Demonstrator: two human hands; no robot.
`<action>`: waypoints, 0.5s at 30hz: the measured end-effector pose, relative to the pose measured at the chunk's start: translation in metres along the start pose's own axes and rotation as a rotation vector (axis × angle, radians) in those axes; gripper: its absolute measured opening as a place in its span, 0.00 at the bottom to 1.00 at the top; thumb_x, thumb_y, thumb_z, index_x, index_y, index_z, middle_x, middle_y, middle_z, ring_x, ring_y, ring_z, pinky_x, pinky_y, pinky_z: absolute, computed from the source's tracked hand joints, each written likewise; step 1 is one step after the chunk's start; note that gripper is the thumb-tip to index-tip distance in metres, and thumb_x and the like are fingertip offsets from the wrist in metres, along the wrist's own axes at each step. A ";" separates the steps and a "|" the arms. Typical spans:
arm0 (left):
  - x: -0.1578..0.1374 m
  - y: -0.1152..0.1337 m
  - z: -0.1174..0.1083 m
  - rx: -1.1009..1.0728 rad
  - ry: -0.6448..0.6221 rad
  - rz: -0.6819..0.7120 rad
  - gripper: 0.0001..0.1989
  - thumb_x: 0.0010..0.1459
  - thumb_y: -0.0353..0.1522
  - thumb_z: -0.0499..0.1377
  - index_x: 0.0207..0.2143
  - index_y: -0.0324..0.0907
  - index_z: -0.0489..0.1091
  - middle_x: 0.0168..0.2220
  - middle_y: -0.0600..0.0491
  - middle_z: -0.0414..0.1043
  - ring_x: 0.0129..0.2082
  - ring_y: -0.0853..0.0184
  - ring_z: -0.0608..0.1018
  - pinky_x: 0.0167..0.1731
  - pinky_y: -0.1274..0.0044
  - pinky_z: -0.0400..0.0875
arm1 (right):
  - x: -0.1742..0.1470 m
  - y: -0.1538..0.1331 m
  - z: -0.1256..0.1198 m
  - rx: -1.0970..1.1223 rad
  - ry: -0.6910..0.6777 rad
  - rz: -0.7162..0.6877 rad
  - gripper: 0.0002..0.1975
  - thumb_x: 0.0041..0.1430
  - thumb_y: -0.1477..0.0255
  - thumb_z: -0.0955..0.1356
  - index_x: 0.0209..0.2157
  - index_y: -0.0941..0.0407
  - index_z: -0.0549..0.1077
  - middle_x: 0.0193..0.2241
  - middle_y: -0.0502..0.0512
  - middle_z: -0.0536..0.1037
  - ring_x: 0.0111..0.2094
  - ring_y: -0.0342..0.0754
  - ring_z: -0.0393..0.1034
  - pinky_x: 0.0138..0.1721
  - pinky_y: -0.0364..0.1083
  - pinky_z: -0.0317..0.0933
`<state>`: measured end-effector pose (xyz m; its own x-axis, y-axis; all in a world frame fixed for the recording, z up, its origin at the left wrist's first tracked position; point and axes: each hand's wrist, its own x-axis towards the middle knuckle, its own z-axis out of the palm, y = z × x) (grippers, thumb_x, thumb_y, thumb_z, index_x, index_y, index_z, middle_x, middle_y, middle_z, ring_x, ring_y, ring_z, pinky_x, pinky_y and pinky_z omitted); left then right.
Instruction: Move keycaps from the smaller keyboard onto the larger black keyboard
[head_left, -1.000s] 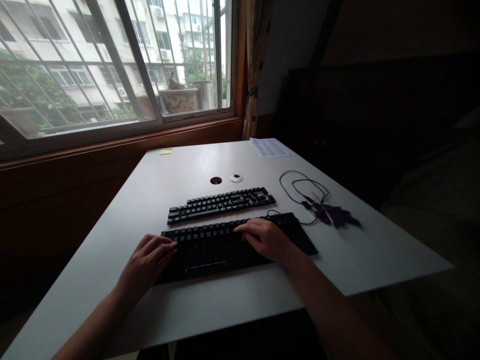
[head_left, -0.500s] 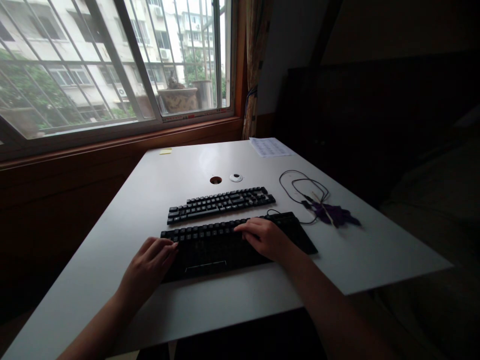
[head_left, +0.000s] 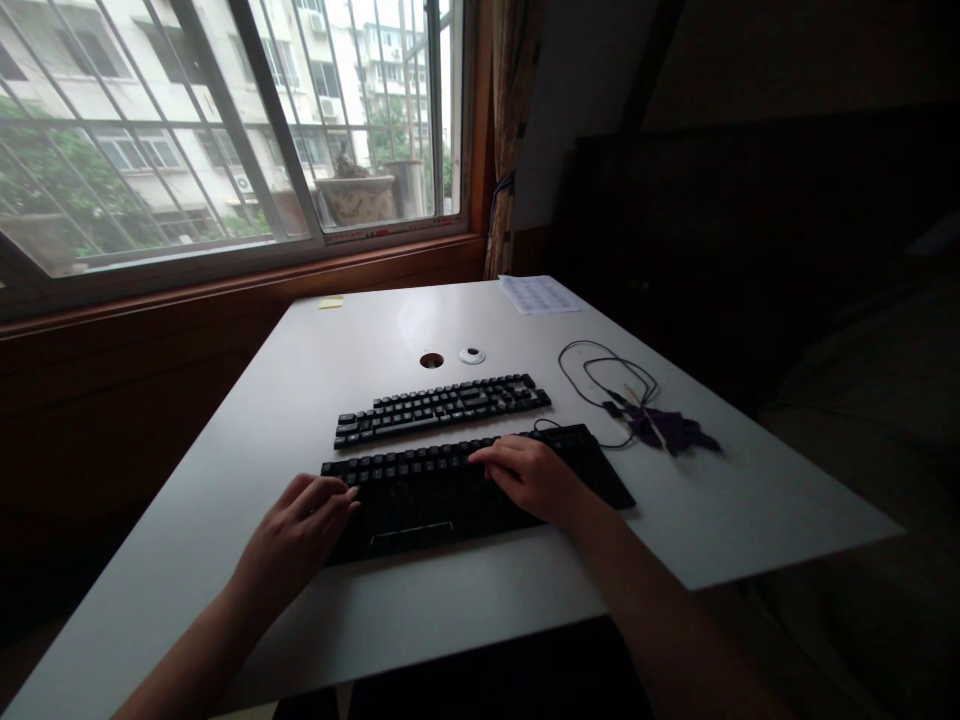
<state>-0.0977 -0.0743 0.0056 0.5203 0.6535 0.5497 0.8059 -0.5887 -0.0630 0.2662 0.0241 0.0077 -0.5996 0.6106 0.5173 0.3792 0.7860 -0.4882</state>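
A black keyboard (head_left: 420,510) lies on the white table, with key caps along its upper rows and a dark, bare-looking area below them. My left hand (head_left: 311,510) is closed at its left edge, fingers bent together over the corner. My right hand (head_left: 532,475) reaches over the middle of the board, index finger stretched out onto the row of key caps (head_left: 416,465). Its other fingers are bent and partly hidden; nothing shows in them. Just behind, loose black key caps (head_left: 442,405) stand in keyboard-like rows, with gaps toward the right.
A black cable (head_left: 570,350) loops on the right beside a purple cloth (head_left: 679,430) with a thin stick across it. A round hole (head_left: 432,360) and a white ring-shaped cover (head_left: 472,355) are farther back. Paper sheets (head_left: 544,295) and a yellow note (head_left: 331,302) lie near the far edge.
My left fingers have shifted very slightly at the keyboard's edge. My right hand stays almost in the same place, and the keyboard has not moved.
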 end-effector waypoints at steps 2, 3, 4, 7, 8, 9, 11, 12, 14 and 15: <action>0.001 0.000 -0.001 0.013 0.003 0.006 0.10 0.67 0.28 0.60 0.50 0.43 0.75 0.39 0.51 0.78 0.40 0.63 0.75 0.41 0.71 0.73 | 0.000 0.000 0.000 -0.001 0.000 -0.003 0.14 0.64 0.80 0.66 0.46 0.53 0.80 0.37 0.54 0.82 0.37 0.48 0.77 0.43 0.47 0.70; 0.001 0.000 -0.002 0.009 -0.002 0.002 0.10 0.68 0.28 0.60 0.49 0.43 0.76 0.38 0.51 0.77 0.38 0.63 0.75 0.40 0.71 0.72 | 0.000 0.000 0.000 -0.002 0.001 -0.004 0.14 0.64 0.80 0.65 0.46 0.53 0.79 0.37 0.54 0.82 0.37 0.48 0.77 0.43 0.47 0.70; 0.002 0.000 -0.002 -0.003 -0.006 -0.010 0.09 0.68 0.28 0.60 0.49 0.43 0.76 0.37 0.51 0.77 0.37 0.64 0.74 0.38 0.71 0.71 | 0.000 0.000 0.000 -0.003 0.001 -0.005 0.14 0.64 0.80 0.65 0.46 0.53 0.79 0.37 0.54 0.82 0.37 0.48 0.77 0.43 0.47 0.70; 0.003 0.000 -0.001 -0.044 -0.019 -0.051 0.07 0.69 0.29 0.58 0.45 0.43 0.77 0.32 0.52 0.74 0.32 0.65 0.71 0.34 0.72 0.69 | -0.001 0.001 0.001 -0.003 -0.003 0.002 0.15 0.64 0.80 0.65 0.46 0.54 0.80 0.37 0.55 0.82 0.37 0.47 0.76 0.42 0.46 0.70; 0.003 0.000 -0.001 -0.052 -0.024 -0.061 0.07 0.69 0.30 0.58 0.42 0.43 0.77 0.31 0.53 0.74 0.31 0.65 0.71 0.34 0.72 0.68 | -0.001 0.001 0.001 -0.001 -0.005 0.005 0.15 0.64 0.80 0.65 0.46 0.54 0.80 0.37 0.55 0.82 0.36 0.47 0.76 0.42 0.46 0.70; 0.004 0.000 0.000 -0.056 -0.027 -0.069 0.07 0.69 0.30 0.58 0.40 0.43 0.77 0.30 0.53 0.73 0.30 0.65 0.70 0.33 0.72 0.68 | -0.001 0.001 0.001 -0.001 -0.006 0.006 0.14 0.64 0.80 0.65 0.46 0.54 0.80 0.37 0.55 0.82 0.36 0.47 0.76 0.41 0.46 0.70; 0.005 0.000 0.001 -0.056 -0.035 -0.076 0.09 0.69 0.30 0.57 0.35 0.43 0.76 0.28 0.53 0.71 0.29 0.65 0.69 0.33 0.72 0.66 | -0.001 0.002 0.002 -0.005 -0.009 0.008 0.14 0.64 0.80 0.66 0.46 0.54 0.80 0.37 0.55 0.82 0.36 0.47 0.76 0.41 0.46 0.69; 0.006 0.001 0.002 -0.054 -0.037 -0.075 0.10 0.69 0.30 0.57 0.33 0.43 0.75 0.27 0.54 0.71 0.29 0.65 0.69 0.32 0.72 0.66 | -0.001 0.003 0.002 -0.007 -0.010 0.009 0.14 0.64 0.80 0.66 0.46 0.54 0.80 0.37 0.55 0.82 0.37 0.48 0.76 0.41 0.46 0.69; 0.007 0.002 0.002 -0.047 -0.036 -0.063 0.12 0.70 0.30 0.56 0.32 0.43 0.74 0.26 0.54 0.70 0.28 0.65 0.68 0.32 0.72 0.65 | -0.001 0.003 0.002 -0.011 -0.011 0.010 0.15 0.64 0.80 0.65 0.47 0.54 0.80 0.37 0.54 0.82 0.37 0.48 0.76 0.42 0.46 0.69; 0.008 0.003 0.002 -0.043 -0.034 -0.057 0.11 0.70 0.29 0.56 0.33 0.42 0.74 0.26 0.54 0.70 0.28 0.65 0.68 0.33 0.72 0.66 | -0.001 0.003 0.002 -0.012 -0.014 0.010 0.15 0.64 0.80 0.65 0.47 0.53 0.79 0.37 0.54 0.82 0.37 0.47 0.76 0.42 0.46 0.69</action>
<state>-0.0910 -0.0698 0.0076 0.4841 0.7017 0.5227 0.8217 -0.5698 0.0039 0.2671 0.0257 0.0041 -0.6052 0.6175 0.5025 0.3935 0.7807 -0.4854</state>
